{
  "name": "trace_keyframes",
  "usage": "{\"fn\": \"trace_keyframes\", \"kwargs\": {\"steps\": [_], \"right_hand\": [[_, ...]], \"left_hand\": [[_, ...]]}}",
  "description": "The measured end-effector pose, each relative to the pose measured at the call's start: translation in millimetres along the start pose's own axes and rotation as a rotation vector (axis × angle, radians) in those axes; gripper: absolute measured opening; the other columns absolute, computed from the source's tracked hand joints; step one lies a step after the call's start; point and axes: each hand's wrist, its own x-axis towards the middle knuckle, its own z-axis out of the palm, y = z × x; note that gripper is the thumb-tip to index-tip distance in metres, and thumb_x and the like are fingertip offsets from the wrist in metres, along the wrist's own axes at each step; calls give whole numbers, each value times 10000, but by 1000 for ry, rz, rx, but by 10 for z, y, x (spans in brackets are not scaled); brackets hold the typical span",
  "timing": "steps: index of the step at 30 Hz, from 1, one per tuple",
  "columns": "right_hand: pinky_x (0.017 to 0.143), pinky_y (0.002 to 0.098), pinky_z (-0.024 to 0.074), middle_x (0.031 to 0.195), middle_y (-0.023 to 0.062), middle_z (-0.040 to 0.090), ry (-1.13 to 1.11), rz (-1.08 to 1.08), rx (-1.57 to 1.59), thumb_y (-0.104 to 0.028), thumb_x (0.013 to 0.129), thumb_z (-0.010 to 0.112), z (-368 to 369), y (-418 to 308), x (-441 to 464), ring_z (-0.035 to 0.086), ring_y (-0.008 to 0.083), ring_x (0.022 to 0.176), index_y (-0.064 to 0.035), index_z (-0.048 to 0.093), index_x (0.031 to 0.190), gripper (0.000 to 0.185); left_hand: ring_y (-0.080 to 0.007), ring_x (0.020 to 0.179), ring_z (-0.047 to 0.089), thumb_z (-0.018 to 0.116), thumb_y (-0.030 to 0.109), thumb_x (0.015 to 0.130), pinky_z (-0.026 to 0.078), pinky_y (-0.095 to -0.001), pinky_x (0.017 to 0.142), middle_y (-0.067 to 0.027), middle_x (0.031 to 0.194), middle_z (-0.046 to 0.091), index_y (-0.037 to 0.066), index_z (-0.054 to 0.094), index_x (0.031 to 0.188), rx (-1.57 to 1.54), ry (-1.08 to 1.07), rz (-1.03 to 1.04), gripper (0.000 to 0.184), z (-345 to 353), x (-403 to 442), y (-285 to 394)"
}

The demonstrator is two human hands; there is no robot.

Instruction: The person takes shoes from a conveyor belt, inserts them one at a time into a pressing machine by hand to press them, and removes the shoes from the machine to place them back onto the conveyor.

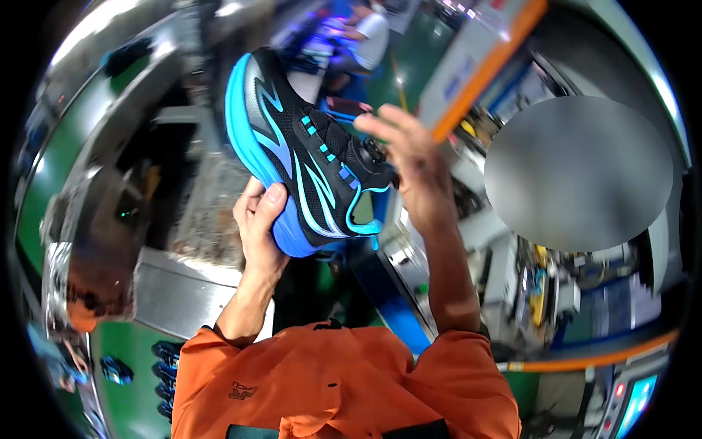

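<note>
A black sports shoe (311, 161) with a blue and turquoise sole is held up in front of the chest, toe pointing up and to the left. My left hand (262, 212) grips its sole near the heel, the thumb lying on the sole's side. My right hand (413, 150) is beside the round dial (371, 151) on the shoe's tongue, slightly blurred, with its fingers apart. Whether a fingertip touches the dial, I cannot tell.
A metal machine (95, 241) stands at the left, beside a steel surface (183, 293). Tools and parts lie on a rack (541, 293) at the right. A seated person (365, 40) works in the background. More shoes (167, 369) are at the lower left.
</note>
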Motion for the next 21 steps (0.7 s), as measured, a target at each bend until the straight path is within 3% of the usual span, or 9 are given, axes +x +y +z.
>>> {"fn": "trace_keyframes", "kwargs": {"steps": [2, 3, 6, 10, 14, 17, 21], "right_hand": [[963, 308, 425, 1202, 133, 581, 165, 253, -76, -136, 826, 574, -57, -93, -411, 562, 178, 1084, 41, 397, 1360, 590], [949, 275, 428, 1171, 70, 595, 268, 223, -104, -102, 699, 711, -13, 225, -491, 556, 130, 1039, -18, 485, 1310, 656], [895, 255, 431, 1053, 29, 607, 756, 196, -400, -75, 657, 728, 107, 1342, -381, 555, 109, 971, -15, 561, 1202, 573], [811, 228, 461, 990, 26, 631, 931, 261, -117, -22, 634, 718, -676, -60, -1987, 585, 100, 871, -39, 558, 1214, 602], [966, 285, 407, 1150, 67, 596, 987, 260, -183, -28, 580, 738, -1280, -569, -3454, 566, 162, 1039, -35, 529, 1254, 706], [916, 290, 447, 1146, 73, 601, 1185, 246, -271, 23, 590, 706, -1647, -846, -4091, 582, 161, 1007, -24, 532, 1246, 680], [878, 306, 477, 1144, 79, 599, 1494, 117, -375, 64, 608, 675, -2024, -1126, -4696, 590, 172, 986, -7, 535, 1238, 649]], "left_hand": [[-183, 969, 624, 638, 207, 858, 471, -303, 898, -142, 1121, 631, -78, 481, 1280, -72, -117, -176, 532, 177, -23, -188], [-188, 988, 619, 628, 193, 862, 469, -303, 900, -139, 1142, 622, -67, 478, 1288, -25, -181, -247, 521, 37, 93, -341], [-196, 1009, 612, 614, 178, 868, 466, -306, 907, -142, 1165, 607, -62, 467, 1299, -190, -262, -462, 514, -536, 769, -1271], [-194, 1010, 609, 592, 170, 881, 465, -319, 912, -130, 1150, 609, -39, 489, 1274, -87, -281, -583, 457, 1039, -797, -1468], [-152, 974, 608, 586, 166, 908, 467, -281, 890, -93, 1123, 618, -32, 507, 1262, 44, -432, -794, 413, 1761, -1804, -2070], [-135, 985, 602, 569, 268, 951, 473, -261, 877, -89, 1136, 623, -28, 543, 1252, 159, -709, -863, 423, 2229, -1985, -2573], [-106, 831, 593, 577, 353, 941, 467, -240, 738, -34, 953, 646, -8, 608, 1133, 374, -814, -763, 410, 2997, -1911, -3611]]}}
